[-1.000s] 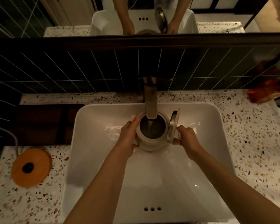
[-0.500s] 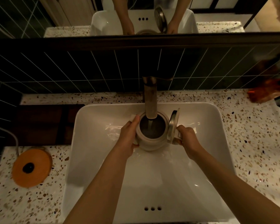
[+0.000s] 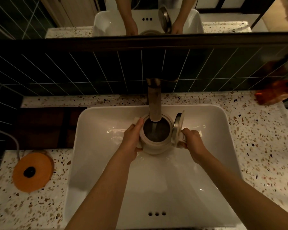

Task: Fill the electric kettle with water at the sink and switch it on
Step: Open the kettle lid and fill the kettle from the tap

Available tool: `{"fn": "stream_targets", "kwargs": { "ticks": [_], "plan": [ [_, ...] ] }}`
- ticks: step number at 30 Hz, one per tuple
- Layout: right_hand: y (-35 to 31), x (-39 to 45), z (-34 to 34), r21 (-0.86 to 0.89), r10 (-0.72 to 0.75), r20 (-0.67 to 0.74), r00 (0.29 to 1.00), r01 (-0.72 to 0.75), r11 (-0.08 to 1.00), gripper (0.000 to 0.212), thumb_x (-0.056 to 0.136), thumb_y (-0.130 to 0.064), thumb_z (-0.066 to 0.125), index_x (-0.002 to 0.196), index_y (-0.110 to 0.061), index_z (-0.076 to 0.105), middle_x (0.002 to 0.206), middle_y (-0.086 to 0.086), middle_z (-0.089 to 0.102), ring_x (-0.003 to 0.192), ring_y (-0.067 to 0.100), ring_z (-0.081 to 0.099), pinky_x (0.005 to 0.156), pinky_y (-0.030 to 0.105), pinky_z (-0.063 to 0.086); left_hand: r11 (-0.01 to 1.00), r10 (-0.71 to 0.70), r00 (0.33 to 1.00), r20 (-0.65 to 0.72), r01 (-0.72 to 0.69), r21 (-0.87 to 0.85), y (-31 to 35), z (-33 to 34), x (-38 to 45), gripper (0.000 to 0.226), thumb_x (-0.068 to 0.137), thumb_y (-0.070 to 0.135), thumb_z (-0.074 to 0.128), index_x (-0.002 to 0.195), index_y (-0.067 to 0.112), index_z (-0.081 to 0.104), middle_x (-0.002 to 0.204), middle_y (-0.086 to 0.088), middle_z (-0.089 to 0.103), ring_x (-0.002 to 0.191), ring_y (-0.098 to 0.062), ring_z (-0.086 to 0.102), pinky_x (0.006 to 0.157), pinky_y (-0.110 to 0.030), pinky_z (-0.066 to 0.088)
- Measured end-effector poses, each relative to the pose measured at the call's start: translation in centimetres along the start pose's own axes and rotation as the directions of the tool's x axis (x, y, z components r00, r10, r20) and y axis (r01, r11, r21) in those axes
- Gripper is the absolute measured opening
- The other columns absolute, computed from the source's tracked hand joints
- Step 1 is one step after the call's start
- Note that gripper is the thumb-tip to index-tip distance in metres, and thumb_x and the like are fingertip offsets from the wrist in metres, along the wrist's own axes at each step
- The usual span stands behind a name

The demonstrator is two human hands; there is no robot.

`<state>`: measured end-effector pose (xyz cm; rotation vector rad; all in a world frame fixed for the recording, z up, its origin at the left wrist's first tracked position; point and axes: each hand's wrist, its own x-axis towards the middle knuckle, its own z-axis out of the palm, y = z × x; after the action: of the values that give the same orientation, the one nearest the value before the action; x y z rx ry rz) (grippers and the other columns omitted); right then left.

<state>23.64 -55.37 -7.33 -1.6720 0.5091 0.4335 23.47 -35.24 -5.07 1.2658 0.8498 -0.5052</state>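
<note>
A white electric kettle (image 3: 155,147) sits inside the white sink (image 3: 106,163), directly under the metal tap (image 3: 154,103). Its lid (image 3: 177,128) stands flipped up on the right side. A stream of water runs from the tap into the open kettle. My left hand (image 3: 133,140) cups the kettle's left wall, thumb near the spout. My right hand (image 3: 192,141) is closed around the handle on the right. The round orange kettle base (image 3: 32,171) with a dark centre lies on the counter left of the sink.
A speckled terrazzo counter (image 3: 259,155) surrounds the sink. A grey cord (image 3: 15,143) runs from the base toward the dark tiled wall (image 3: 90,72). An orange packet (image 3: 273,93) lies at the far right. A mirror (image 3: 140,14) above reflects the sink and both hands.
Nothing has visibly moved; both hands keep the kettle under the running tap.
</note>
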Motion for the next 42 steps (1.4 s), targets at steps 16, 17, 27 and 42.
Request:
{"fn": "stream_targets", "kwargs": {
  "ticks": [16,17,27,42],
  "plan": [
    [0.0,0.0,0.0,-0.029,0.013,-0.009,1.0,-0.014,0.999,0.03,0.087,-0.019,0.041,0.061,-0.006,0.05,0.073,0.021,0.047,0.073,0.034,0.046,0.073,0.042,0.042,1.0,0.007,1.0,-0.022,-0.007,0.013,0.4,0.3,-0.7,0.053,0.086,0.059,0.056,0.128,0.026,0.056,0.13,-0.001,0.06,0.12,-0.028,0.051,0.099,-0.064,0.04],
    [0.1,0.1,0.0,-0.032,0.011,-0.007,1.0,-0.011,0.999,0.03,0.087,-0.019,0.041,0.062,-0.005,0.051,0.073,0.021,0.047,0.073,0.034,0.047,0.073,0.042,0.043,1.0,0.004,1.0,-0.023,-0.004,0.014,0.5,0.3,-0.8,0.053,0.086,0.058,0.056,0.128,0.025,0.056,0.13,-0.002,0.06,0.12,-0.028,0.051,0.099,-0.064,0.04],
    [0.0,0.4,-0.1,-0.022,0.04,0.002,0.999,-0.04,0.999,0.034,0.071,-0.035,0.046,0.073,-0.003,0.056,0.075,0.021,0.05,0.074,0.035,0.049,0.084,0.063,0.048,1.0,-0.024,1.0,-0.014,0.024,-0.006,1.0,0.4,-1.4,0.05,0.088,0.053,0.057,0.129,0.026,0.055,0.131,-0.001,0.061,0.118,-0.026,0.051,0.101,-0.063,0.038],
    [-0.6,0.0,0.2,-0.022,0.034,-0.055,0.998,-0.035,0.999,0.026,0.076,-0.028,0.044,0.071,-0.005,0.054,0.071,0.02,0.047,0.07,0.033,0.046,0.071,0.042,0.042,0.566,0.758,0.652,0.001,-0.659,0.495,6.9,1.1,-2.7,0.053,0.094,0.01,0.053,0.145,0.019,0.043,0.153,-0.002,0.04,0.14,-0.013,0.034,0.113,-0.027,0.028]
  ]
}}
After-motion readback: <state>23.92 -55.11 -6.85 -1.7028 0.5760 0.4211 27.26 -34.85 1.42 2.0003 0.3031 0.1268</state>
